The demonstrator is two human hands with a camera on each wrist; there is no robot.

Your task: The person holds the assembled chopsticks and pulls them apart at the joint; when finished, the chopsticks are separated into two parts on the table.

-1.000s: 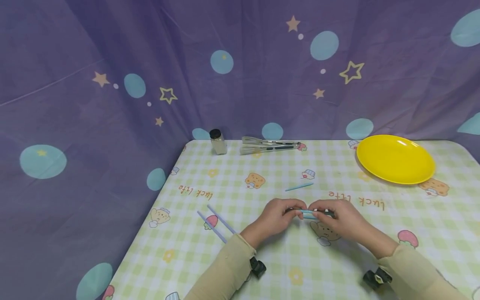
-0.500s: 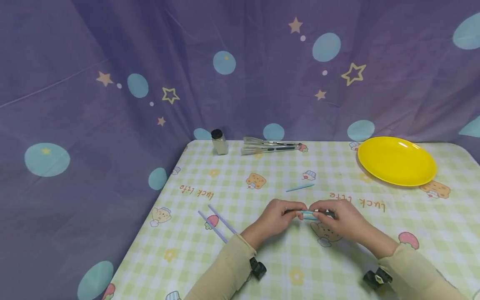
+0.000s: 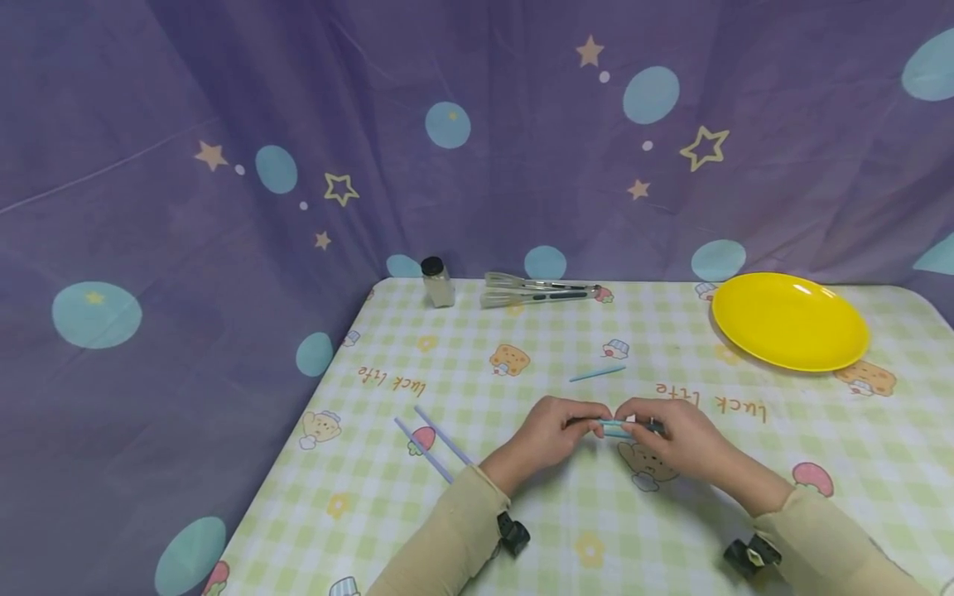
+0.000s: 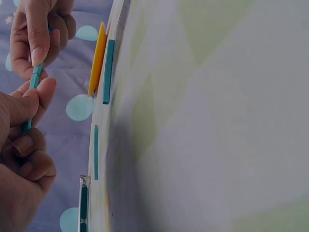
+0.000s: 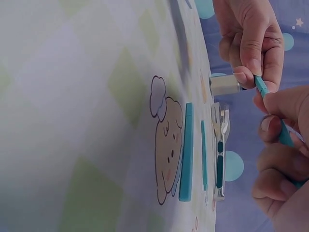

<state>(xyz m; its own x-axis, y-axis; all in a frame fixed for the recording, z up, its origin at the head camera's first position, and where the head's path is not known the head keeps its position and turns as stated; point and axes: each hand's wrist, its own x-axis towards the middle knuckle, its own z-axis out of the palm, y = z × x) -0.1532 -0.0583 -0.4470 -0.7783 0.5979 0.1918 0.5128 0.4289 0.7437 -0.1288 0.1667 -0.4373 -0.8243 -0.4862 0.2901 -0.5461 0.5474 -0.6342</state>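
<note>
A thin teal chopstick point(image 5: 261, 86) with a seam across it is held just above the table between both hands. My left hand point(image 3: 547, 432) pinches one end with thumb and fingers. My right hand point(image 3: 676, 434) grips the other end, its fingertips right beside the left ones. The fingers hide much of the stick's length. Below the hands, a thicker teal chopstick piece point(image 4: 108, 72) lies on the cloth. Beyond it rests a slimmer teal piece point(image 3: 598, 373), seen also in the right wrist view.
Two lilac chopsticks point(image 3: 432, 447) lie by the left forearm. At the back stand a black-capped shaker jar point(image 3: 438, 284) and metal tongs point(image 3: 540, 293) lying flat. A yellow plate point(image 3: 790, 321) sits at the back right. A purple curtain point(image 3: 477, 190) hangs behind the table.
Both hands keep their grip on the teal chopstick in nearly the same place. The head view has shifted very slightly.
</note>
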